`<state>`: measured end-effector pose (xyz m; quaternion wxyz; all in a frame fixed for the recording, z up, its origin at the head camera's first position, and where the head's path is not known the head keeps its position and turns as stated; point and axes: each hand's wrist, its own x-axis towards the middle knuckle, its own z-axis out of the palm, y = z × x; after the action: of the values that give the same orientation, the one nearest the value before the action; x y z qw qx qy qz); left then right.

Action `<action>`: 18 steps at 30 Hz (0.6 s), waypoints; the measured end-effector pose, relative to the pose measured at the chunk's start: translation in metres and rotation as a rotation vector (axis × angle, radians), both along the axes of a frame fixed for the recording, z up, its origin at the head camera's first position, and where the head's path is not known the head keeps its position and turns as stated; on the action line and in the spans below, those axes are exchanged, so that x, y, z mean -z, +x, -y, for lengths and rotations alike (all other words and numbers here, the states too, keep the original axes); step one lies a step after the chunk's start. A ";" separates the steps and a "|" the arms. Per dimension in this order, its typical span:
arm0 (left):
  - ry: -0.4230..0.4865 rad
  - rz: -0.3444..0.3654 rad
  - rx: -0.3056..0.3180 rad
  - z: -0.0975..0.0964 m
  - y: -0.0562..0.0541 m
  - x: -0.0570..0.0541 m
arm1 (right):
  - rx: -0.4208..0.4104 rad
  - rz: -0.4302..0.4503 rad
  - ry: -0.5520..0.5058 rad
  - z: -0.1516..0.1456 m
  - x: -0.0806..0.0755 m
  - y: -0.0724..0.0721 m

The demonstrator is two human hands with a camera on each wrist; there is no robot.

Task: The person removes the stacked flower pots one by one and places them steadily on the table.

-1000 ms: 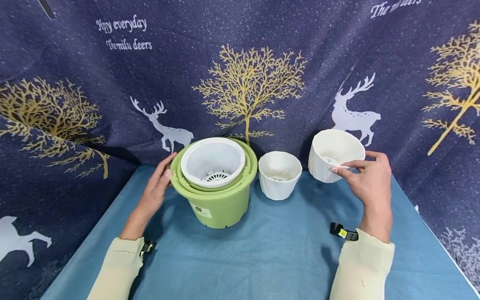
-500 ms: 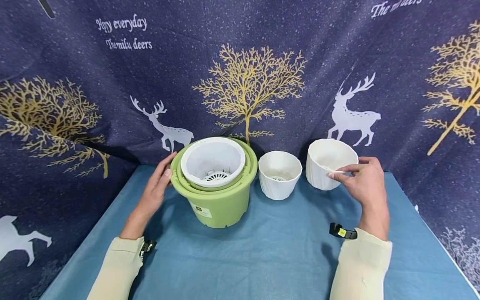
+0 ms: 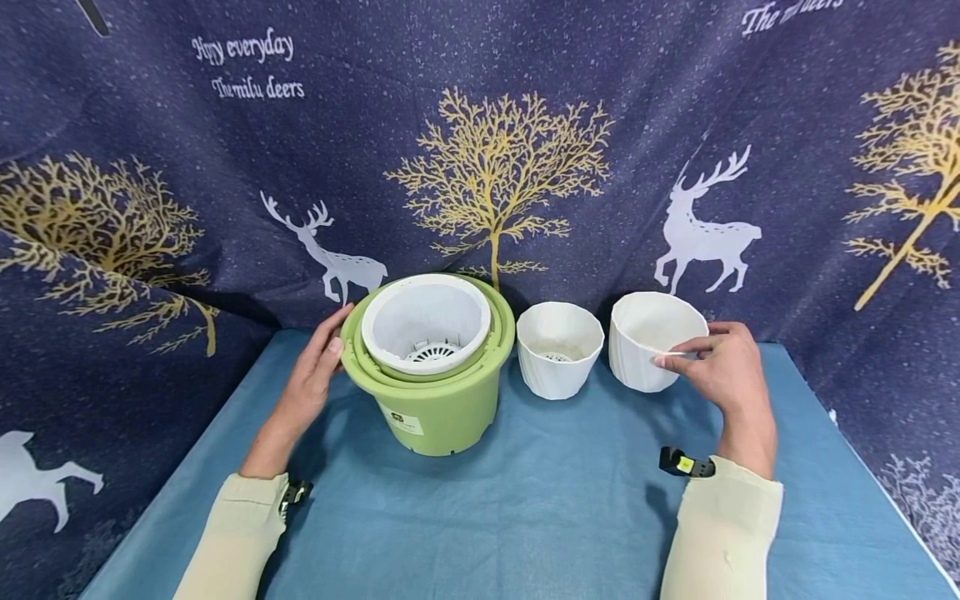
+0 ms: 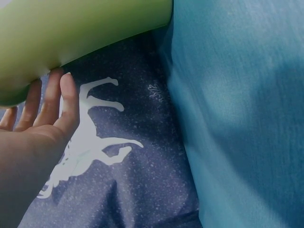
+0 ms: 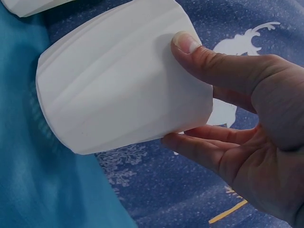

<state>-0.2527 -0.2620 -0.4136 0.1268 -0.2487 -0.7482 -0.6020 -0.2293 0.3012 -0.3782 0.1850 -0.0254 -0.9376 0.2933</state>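
My right hand (image 3: 731,367) grips the near right rim of a white fluted flower pot (image 3: 637,365), thumb outside and fingers at the rim and side. In the right wrist view the same white pot (image 5: 114,90) is upright relative to the table, its base close to the cloth. On the left, a larger green flower pot (image 3: 450,421) stands with a second green rim and a white pot (image 3: 390,321) with a slotted bottom nested inside it. My left hand (image 3: 303,387) touches its left side with extended fingers, as the left wrist view confirms against the green wall (image 4: 95,28).
A similar small white fluted pot (image 3: 551,383) stands between the green pot and the held one. Blue cloth (image 3: 480,533) covers the table. Behind hangs a dark blue curtain (image 3: 345,167) printed with deer and gold trees, close to the pots.
My right hand has lowered the white pot toward the table and slightly left, bringing it closer to the other small white pot. The left hand and green pot have stayed put.
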 end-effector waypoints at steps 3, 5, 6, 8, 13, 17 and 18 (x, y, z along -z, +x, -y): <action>0.000 0.000 0.000 0.000 0.000 0.000 | -0.004 0.008 -0.001 -0.003 0.003 -0.001; 0.000 0.000 0.002 0.000 0.000 0.000 | -0.010 0.028 -0.010 -0.004 0.005 -0.002; 0.002 0.000 0.003 0.000 0.000 0.000 | -0.015 0.039 -0.014 -0.005 0.006 -0.003; 0.005 0.000 0.006 0.000 -0.001 0.000 | -0.023 0.060 -0.023 -0.006 0.008 -0.004; 0.009 0.002 0.004 0.000 0.000 0.000 | -0.024 0.099 -0.043 -0.008 0.010 -0.004; 0.002 0.000 -0.001 0.000 0.000 0.000 | -0.021 0.133 -0.052 -0.009 0.009 -0.003; 0.001 0.001 -0.001 0.000 0.000 0.000 | -0.020 0.142 -0.052 -0.009 0.008 -0.004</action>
<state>-0.2531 -0.2620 -0.4139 0.1269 -0.2482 -0.7478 -0.6026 -0.2328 0.3103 -0.3861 0.1145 -0.0414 -0.9405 0.3171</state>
